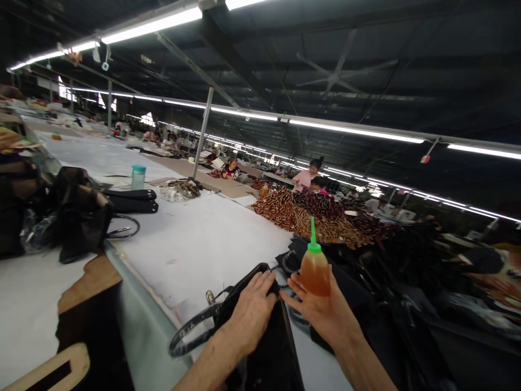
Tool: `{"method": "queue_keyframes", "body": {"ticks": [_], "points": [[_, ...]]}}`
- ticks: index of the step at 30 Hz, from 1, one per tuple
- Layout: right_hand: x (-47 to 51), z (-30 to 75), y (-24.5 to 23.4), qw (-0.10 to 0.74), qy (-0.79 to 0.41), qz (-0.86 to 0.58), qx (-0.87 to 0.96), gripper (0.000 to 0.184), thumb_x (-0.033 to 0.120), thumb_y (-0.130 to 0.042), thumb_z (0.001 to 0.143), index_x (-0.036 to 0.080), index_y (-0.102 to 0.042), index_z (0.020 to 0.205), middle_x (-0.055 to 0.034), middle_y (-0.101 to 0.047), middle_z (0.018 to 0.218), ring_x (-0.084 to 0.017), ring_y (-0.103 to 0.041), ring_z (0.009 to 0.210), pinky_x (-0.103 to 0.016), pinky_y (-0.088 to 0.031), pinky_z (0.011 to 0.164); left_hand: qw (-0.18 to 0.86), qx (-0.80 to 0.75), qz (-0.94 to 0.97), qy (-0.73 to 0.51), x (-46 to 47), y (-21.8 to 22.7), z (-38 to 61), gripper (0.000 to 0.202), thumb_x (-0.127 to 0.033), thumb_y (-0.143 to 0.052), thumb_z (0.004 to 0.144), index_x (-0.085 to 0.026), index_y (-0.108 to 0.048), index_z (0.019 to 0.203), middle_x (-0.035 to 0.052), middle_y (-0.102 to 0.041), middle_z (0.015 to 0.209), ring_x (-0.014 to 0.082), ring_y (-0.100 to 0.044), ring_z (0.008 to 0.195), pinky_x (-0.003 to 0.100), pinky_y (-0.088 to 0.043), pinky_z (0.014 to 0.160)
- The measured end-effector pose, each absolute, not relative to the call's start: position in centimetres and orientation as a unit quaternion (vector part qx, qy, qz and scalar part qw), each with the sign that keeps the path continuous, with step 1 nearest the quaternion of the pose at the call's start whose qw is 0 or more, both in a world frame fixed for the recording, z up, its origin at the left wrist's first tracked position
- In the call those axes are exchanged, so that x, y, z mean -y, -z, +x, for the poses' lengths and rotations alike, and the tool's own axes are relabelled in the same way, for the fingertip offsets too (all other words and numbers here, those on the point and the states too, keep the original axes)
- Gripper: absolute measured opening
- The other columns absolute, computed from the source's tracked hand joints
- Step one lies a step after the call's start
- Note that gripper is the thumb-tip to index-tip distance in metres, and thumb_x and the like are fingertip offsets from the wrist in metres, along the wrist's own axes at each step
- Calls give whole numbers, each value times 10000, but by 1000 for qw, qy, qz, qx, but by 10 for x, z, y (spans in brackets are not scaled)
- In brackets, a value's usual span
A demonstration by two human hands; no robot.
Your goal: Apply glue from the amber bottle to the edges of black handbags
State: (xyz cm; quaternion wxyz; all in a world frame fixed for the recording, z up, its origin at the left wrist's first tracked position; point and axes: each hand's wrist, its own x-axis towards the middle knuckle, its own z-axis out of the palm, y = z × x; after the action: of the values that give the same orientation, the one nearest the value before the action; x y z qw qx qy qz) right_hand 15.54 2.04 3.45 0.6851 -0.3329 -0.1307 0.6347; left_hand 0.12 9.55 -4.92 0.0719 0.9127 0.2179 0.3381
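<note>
My left hand point(252, 309) lies on top of a black leather bag point(264, 347) at the near edge of the long white worktable point(203, 239), fingers curled over its upper edge. The bag's strap point(191, 331) loops out to the left, with a metal clasp point(210, 297) beside it. My right hand point(321, 309) holds a small squeeze bottle point(315, 269) of amber liquid with a green nozzle, upright, just right of the bag.
A heap of brown and dark red patterned pieces point(313, 214) lies behind the bottle. Black bags point(77, 212) and a teal cup point(138, 177) stand at left. Dark material point(407, 304) covers the right. Other workers point(307, 174) sit at far tables.
</note>
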Motion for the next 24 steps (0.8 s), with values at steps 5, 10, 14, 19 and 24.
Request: {"method": "queue_keyframes", "body": {"ticks": [5, 10, 14, 19, 24], "points": [[-25, 147, -42, 693, -625, -340, 118, 432, 537, -550, 834, 137, -707, 793, -151, -669, 832, -286, -589, 929, -550, -389, 922, 58, -190, 912, -360, -93, 65, 1, 180, -97, -513, 759, -103, -655, 870, 197, -499, 1314, 282, -379, 1290, 466, -307, 1081], [-40, 131, -42, 696, -623, -340, 110, 443, 553, -530, 840, 145, -698, 794, -134, -665, 824, -271, -593, 915, -536, -389, 933, 64, -184, 911, -364, -88, 60, -3, 205, -78, -458, 770, -123, -630, 873, 162, -605, 1136, 263, -483, 1190, 455, -321, 1074], [-48, 124, -34, 696, -621, -349, 93, 470, 559, -494, 860, 135, -688, 795, -127, -661, 800, -252, -604, 877, -521, -403, 926, 57, -180, 932, -309, -82, 50, -16, 176, -51, -438, 730, -153, -559, 805, 84, -640, 818, 231, -593, 934, 455, -333, 1053], [-49, 127, -29, 716, -604, -341, 74, 414, 498, -485, 889, 148, -674, 772, -116, -651, 782, -237, -605, 837, -533, -419, 911, 33, -178, 951, -251, -67, 34, -37, 152, -51, -388, 786, -191, -444, 767, 19, -572, 673, 180, -574, 646, 398, -472, 852], [-45, 132, -28, 730, -595, -331, 66, 366, 483, -517, 872, 162, -656, 767, -112, -636, 783, -244, -599, 825, -543, -449, 870, 30, -213, 948, -233, -28, 55, -61, 113, -97, -458, 763, -207, -468, 783, 27, -588, 628, 194, -581, 521, 278, -399, 455]]}}
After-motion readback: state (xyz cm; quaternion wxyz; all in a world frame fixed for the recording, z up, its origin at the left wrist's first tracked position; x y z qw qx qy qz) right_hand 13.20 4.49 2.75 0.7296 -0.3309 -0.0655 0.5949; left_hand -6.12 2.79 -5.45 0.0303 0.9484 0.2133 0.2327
